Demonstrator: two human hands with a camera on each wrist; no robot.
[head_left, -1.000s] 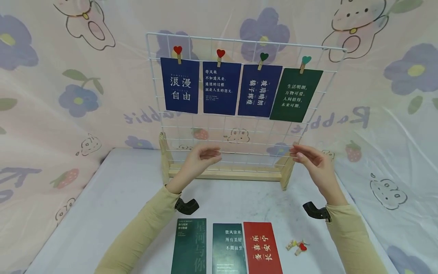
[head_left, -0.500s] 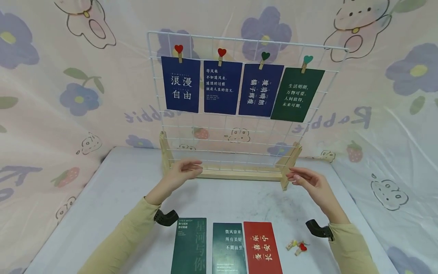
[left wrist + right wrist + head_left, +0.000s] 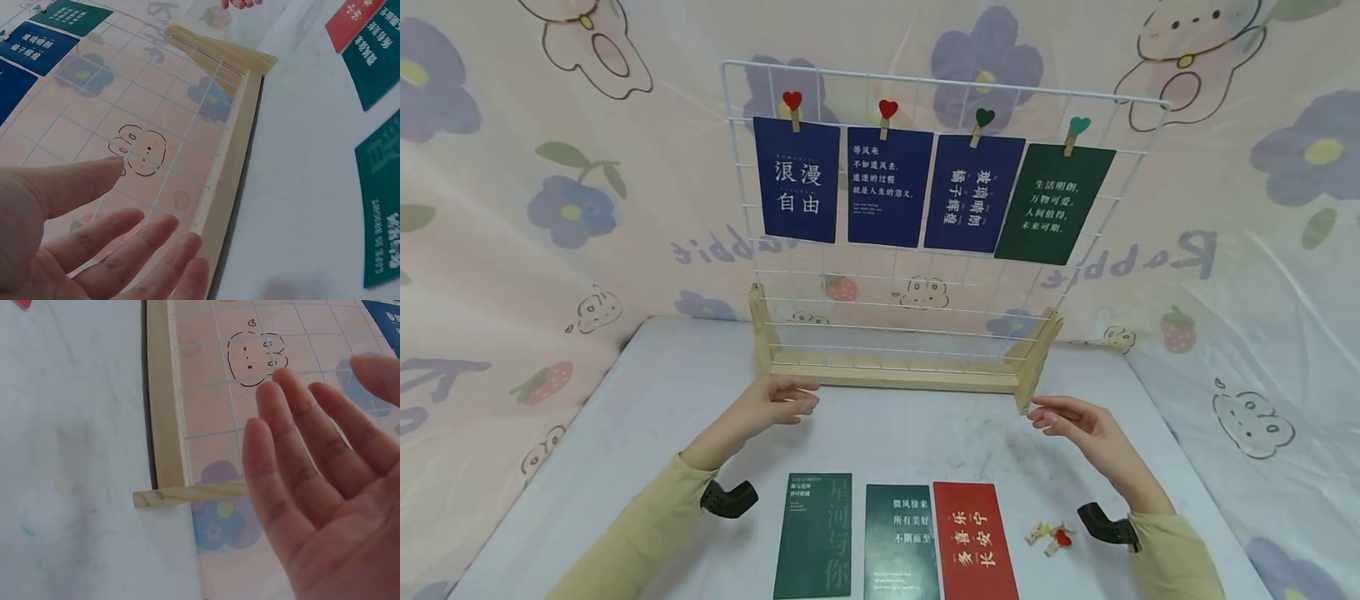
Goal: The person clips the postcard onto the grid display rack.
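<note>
A white wire grid (image 3: 940,292) stands in a wooden base (image 3: 895,377) at the back of the table. Three blue cards (image 3: 796,190) and one green card (image 3: 1054,205) hang from it on heart-topped pegs (image 3: 792,107). My left hand (image 3: 775,400) hovers open in front of the base's left end, holding nothing. My right hand (image 3: 1071,421) hovers open by the base's right foot (image 3: 1037,358), also empty. The wrist views show relaxed fingers (image 3: 119,250) and a spread palm (image 3: 319,487) close to the grid (image 3: 206,375).
Two dark green cards (image 3: 814,533) and a red card (image 3: 973,542) lie side by side at the table's near edge. A few small pegs (image 3: 1051,535) lie to the right of the red card. Printed fabric (image 3: 512,208) walls the table on three sides.
Both hands have come down and back toward me from the lower part of the grid to just above the table in front of the base. Nothing was picked up.
</note>
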